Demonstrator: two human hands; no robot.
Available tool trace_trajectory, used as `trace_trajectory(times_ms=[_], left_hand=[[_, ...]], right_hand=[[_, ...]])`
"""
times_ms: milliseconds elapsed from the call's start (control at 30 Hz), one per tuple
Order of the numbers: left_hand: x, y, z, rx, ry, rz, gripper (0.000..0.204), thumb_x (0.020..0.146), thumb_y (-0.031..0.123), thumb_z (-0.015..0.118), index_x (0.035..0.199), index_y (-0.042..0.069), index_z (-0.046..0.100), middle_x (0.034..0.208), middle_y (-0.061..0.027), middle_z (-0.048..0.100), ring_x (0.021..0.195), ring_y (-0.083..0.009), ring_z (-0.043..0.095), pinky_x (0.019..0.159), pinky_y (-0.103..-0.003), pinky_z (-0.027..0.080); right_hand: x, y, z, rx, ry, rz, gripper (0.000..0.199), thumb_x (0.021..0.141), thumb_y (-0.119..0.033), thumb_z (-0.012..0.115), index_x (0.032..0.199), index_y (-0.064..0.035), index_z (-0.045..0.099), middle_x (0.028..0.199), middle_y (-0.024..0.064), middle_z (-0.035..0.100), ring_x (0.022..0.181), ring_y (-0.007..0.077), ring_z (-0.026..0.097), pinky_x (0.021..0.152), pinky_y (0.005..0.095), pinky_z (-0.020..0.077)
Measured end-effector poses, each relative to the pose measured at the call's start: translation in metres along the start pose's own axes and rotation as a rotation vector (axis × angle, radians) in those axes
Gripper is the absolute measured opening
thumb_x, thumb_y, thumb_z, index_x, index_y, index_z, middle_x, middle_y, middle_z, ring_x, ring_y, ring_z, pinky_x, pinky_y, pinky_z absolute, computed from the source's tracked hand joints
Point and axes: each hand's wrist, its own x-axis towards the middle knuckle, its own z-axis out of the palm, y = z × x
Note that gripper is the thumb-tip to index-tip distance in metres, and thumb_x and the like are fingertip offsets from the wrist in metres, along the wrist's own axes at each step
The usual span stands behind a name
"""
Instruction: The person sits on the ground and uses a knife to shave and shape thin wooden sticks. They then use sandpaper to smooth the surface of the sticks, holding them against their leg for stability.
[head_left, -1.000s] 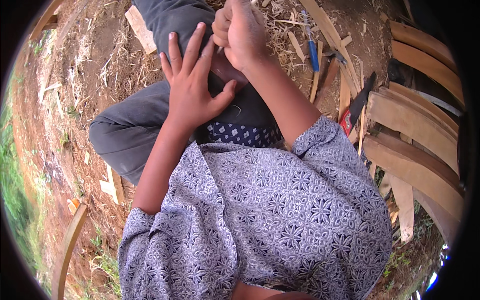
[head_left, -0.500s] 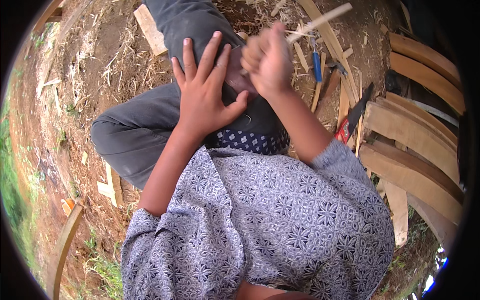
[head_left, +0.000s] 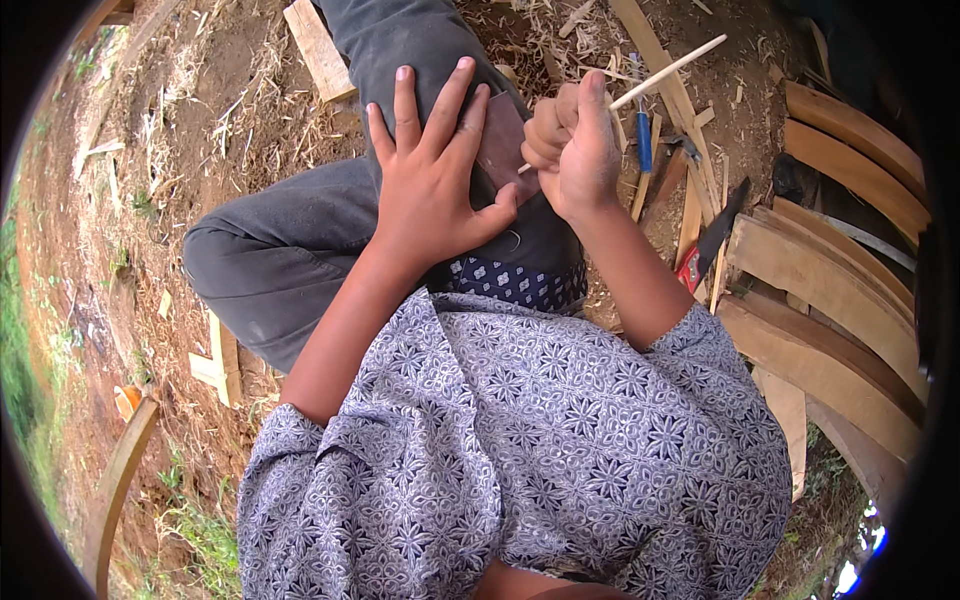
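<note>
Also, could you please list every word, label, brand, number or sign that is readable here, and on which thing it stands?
No text can be read.
Red saw handle: pale marks, too small to tell if they are letters.
Patterned shirt: flower shapes, no lettering visible.
Pale stick: no lettering visible.

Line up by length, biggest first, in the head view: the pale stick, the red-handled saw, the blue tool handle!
1. Pale stick, though the right hand hides part.
2. Red-handled saw.
3. Blue tool handle.
</note>
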Motion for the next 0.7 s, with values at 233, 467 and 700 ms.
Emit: trace_trajectory(times_ms=[233,467,700], left_hand=[[0.0,-0.003,0.004,0.009,0.017,-0.003,0.087,0.07,0.05,0.071,0.141,0.005,0.054,0.162,-0.0086,0.032,0.151,-0.0481,0.015,0.111,-0.075,0.013],[0.004,0.002,0.001,0.031,-0.015,-0.005,0.089,0.068,0.05,0.071,0.142,0.004,0.053,0.163,-0.0081,0.031,0.151,-0.0485,0.014,0.11,-0.076,0.013],[0.005,0.001,-0.001,0.074,-0.052,0.001,0.091,0.068,0.049,0.071,0.143,0.003,0.051,0.164,-0.0088,0.029,0.151,-0.0502,0.013,0.109,-0.078,0.015]], right_hand=[[0.05,0.006,0.026,0.061,-0.038,-0.149,0.056,0.108,-0.052,0.034,0.066,-0.0149,0.03,0.055,-0.0017,0.026,0.047,0.0112,0.019,0.045,0.0294,0.0177],[0.0,-0.004,0.001,-0.013,-0.032,-0.021,0.056,0.108,-0.054,0.031,0.068,-0.0161,0.03,0.055,-0.0024,0.026,0.046,0.0099,0.018,0.043,0.0285,0.0158],[0.034,0.005,0.022,-0.011,0.002,-0.103,0.055,0.109,-0.052,0.031,0.068,-0.0153,0.031,0.055,-0.002,0.026,0.047,0.0109,0.02,0.044,0.0296,0.0175]])
